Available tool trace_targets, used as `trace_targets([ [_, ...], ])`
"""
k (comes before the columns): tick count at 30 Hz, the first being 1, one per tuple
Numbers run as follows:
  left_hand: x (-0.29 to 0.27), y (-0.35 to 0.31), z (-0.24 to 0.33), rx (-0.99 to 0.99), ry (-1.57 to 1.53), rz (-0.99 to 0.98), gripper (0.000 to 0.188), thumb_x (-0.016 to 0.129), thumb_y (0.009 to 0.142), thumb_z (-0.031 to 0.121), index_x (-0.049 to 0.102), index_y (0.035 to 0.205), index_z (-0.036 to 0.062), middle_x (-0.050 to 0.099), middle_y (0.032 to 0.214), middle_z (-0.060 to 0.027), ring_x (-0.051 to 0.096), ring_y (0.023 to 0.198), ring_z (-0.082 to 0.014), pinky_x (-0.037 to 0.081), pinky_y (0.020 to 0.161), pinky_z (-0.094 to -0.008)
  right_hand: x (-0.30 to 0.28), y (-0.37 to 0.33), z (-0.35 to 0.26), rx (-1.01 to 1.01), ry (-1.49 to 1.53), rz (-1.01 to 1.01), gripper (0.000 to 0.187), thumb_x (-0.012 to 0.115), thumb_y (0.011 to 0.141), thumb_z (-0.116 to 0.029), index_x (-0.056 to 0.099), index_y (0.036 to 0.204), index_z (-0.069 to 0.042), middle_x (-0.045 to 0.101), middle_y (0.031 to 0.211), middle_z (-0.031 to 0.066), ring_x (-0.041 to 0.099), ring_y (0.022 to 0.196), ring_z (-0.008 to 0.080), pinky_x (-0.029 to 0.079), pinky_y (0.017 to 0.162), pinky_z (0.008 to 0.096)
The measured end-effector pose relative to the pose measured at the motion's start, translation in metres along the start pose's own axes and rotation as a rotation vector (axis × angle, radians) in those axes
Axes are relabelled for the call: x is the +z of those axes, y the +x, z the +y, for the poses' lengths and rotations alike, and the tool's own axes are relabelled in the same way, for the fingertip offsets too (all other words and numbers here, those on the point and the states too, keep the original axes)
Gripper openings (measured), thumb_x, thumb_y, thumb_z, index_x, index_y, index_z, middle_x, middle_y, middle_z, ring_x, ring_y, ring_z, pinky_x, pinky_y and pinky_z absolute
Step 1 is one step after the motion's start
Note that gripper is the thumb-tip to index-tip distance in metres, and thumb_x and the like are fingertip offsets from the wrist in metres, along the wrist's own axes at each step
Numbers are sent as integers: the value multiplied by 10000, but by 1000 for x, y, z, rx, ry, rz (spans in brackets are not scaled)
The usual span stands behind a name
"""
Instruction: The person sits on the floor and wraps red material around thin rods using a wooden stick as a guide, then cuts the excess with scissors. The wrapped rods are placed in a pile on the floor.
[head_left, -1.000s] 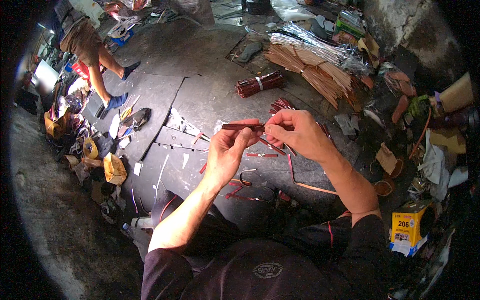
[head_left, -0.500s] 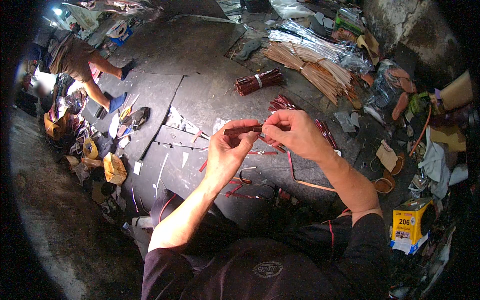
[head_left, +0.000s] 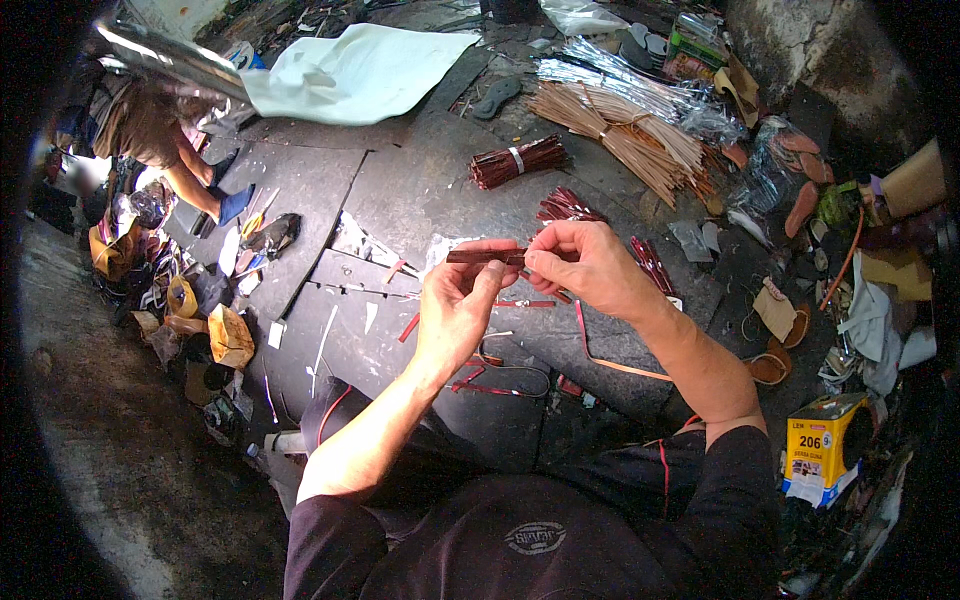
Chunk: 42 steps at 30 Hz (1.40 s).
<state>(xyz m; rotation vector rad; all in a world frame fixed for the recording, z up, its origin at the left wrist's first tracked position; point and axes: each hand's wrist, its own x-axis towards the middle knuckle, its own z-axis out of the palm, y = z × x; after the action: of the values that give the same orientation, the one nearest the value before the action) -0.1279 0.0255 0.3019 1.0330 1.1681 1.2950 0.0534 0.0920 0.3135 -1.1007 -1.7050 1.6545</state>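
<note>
Between my two hands is a short dark brown strip [head_left: 484, 257], held level above the floor. My left hand [head_left: 452, 312] pinches its left part, with the thumb below and the fingers behind. My right hand [head_left: 583, 267] closes thumb and fingertips on its right end, hiding that end. Just beyond my right hand, dark red strips [head_left: 570, 204] lie partly covered by it, and more dark red strips [head_left: 652, 266] lie to its right. Farther off rests a dark red bundle [head_left: 518, 161] tied with a pale band. Loose red strips [head_left: 475, 380] lie below my hands.
A tied bundle of tan strips [head_left: 612, 130] and silvery strips [head_left: 640, 80] lie far right. A white sheet [head_left: 350, 75] spreads at the far side, near another person's legs [head_left: 190, 180]. Scraps [head_left: 180, 300] pile up left. A yellow tin [head_left: 822, 455] stands near right.
A white sheet has appeared over the far floor. The other person's farther foot has drawn back to the left. My hands keep nearly the same place and grip, the left fingers shifting slightly.
</note>
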Motion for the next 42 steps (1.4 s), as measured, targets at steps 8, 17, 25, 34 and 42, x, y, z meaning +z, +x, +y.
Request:
trace_targets([
  [8,-1,1,-8,2,-98,2,228,506,977,68,618,1150,-29,683,1064,-126,661,954,-159,539,896,-294,-9,-2,3,-33,50,-54,180,644,927,-155,635,939,25,681,786,54,642,713,99,545,657,257],
  [17,-2,2,-2,-61,-97,18,213,594,951,90,595,1126,-31,662,1084,-139,660,981,-188,543,900,-299,-18,-2,-2,-71,231,16,181,614,946,-160,621,957,20,655,797,70,659,706,133,586,666,295],
  [25,-7,7,-8,-175,-244,29,244,607,947,106,552,1141,-32,634,1063,-126,652,986,-199,531,913,-288,-25,-7,-10,-121,354,28,177,607,952,-159,607,966,17,651,794,75,666,693,142,599,644,300],
  [34,-5,7,-6,-206,-295,37,213,590,952,87,564,1129,-28,637,1051,-125,655,976,-196,533,900,-280,-25,-8,-9,-111,287,19,186,617,947,-151,612,977,33,663,799,85,672,712,144,598,660,300],
  [42,-6,6,-6,-196,-377,1,261,490,992,152,576,1150,-37,650,1099,-152,660,1002,-214,524,926,-315,-26,-7,-5,-119,254,21,194,619,949,-156,623,977,36,672,813,93,671,714,138,586,665,285],
])
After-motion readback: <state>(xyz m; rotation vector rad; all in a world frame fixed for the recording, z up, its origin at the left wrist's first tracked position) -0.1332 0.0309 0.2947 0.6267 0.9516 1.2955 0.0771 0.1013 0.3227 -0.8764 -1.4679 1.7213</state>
